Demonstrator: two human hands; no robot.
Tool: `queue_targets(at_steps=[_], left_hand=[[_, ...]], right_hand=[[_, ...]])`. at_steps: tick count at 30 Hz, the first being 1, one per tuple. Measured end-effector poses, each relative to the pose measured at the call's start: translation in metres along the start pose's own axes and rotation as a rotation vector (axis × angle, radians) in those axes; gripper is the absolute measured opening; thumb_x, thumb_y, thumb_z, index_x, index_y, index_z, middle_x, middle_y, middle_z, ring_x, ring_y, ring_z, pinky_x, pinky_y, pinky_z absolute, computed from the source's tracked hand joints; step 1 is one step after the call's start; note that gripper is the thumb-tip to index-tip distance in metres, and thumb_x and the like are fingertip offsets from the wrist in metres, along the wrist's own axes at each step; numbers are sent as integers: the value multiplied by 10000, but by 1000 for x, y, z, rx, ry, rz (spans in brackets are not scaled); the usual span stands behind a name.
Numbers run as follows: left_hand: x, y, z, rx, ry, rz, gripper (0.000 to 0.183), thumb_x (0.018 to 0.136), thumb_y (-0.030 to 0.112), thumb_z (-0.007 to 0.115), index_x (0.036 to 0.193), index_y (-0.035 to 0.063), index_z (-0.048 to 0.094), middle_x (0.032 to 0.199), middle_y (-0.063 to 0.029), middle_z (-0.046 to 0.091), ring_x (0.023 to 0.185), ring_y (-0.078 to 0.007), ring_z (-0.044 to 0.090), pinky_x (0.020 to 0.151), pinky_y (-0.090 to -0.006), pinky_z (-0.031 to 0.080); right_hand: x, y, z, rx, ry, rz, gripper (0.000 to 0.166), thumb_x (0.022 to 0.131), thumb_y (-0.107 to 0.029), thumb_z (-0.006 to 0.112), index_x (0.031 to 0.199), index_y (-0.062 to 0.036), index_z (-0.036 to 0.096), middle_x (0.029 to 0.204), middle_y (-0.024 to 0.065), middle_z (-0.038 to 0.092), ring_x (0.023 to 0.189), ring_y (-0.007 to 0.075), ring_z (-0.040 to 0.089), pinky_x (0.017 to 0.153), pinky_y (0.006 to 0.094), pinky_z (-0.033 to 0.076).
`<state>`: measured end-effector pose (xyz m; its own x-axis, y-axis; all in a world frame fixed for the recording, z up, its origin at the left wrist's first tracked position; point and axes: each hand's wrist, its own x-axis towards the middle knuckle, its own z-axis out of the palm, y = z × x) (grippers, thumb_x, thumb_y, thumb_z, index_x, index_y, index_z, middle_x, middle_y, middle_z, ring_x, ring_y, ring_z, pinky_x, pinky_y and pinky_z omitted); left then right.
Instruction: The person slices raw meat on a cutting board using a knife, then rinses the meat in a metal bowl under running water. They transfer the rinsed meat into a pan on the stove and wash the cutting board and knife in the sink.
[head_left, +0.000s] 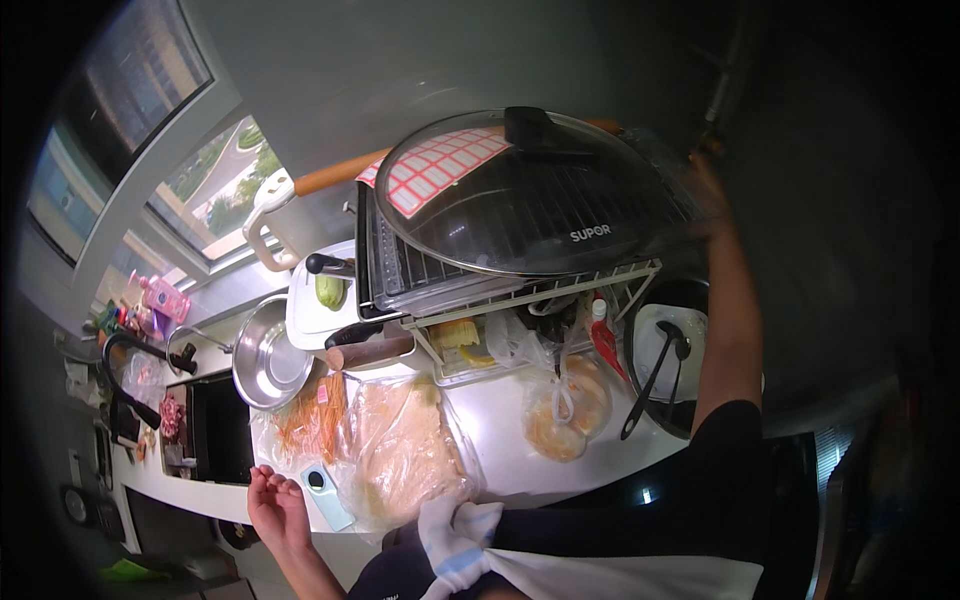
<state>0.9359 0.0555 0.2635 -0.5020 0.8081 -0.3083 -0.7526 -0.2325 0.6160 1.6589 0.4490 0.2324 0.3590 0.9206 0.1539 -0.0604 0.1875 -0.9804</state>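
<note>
My left hand (277, 502) hovers at the counter's front edge with loosely curled fingers and nothing in it. Just right of it lies a light-blue phone (327, 496). Beside the phone, a large pale slab of what looks like dough (409, 442) rests in clear plastic. My right hand (705, 176) reaches up at the right, past the end of the wire rack; it is dim and blurred, and what it touches cannot be made out. Near it, a large glass pan lid (525, 202) with a black knob leans over the rack. A knotted bag of round flatbreads (566, 412) sits below.
A steel bowl (271, 352) stands by the sink (221, 427) and black faucet (124, 341). Left of the rack (540, 289) are a white pitcher (274, 217) and a green squash (330, 291) on a white lid. Right, a pan holds a white dish (652, 345) and black utensils (649, 382).
</note>
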Motion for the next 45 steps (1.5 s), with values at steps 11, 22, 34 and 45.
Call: queue_targets(at_steps=[11,22,34,45], left_hand=[[-16,10,4,26,64,59,89,859,22,541,938,63,544,859,-30,592,687,-103,536,620,-243,438],[-1,48,-58,-134,-76,-10,149,831,12,542,963,73,572,888,-31,605,718,-133,551,671,-287,458],[56,23,-53,-23,-430,-616,122,848,16,492,947,37,561,926,-81,591,746,-168,553,695,-312,445],[-38,-65,-31,84,-715,-1307,135,836,-32,482,946,12,545,956,-98,576,813,-182,528,779,-340,430]], right_hand=[[7,28,-17,-840,142,-374,410,873,-344,580,1120,-18,552,942,121,615,894,217,603,787,323,461],[-161,34,-104,-456,523,-33,336,916,-260,472,1170,-55,553,936,80,615,782,188,574,677,309,456],[-665,7,135,70,710,286,166,952,-183,463,1089,-95,501,717,51,572,528,80,461,464,213,394],[-1066,115,112,884,1626,503,422,945,-381,420,1250,-98,344,818,95,590,585,148,491,555,295,417]])
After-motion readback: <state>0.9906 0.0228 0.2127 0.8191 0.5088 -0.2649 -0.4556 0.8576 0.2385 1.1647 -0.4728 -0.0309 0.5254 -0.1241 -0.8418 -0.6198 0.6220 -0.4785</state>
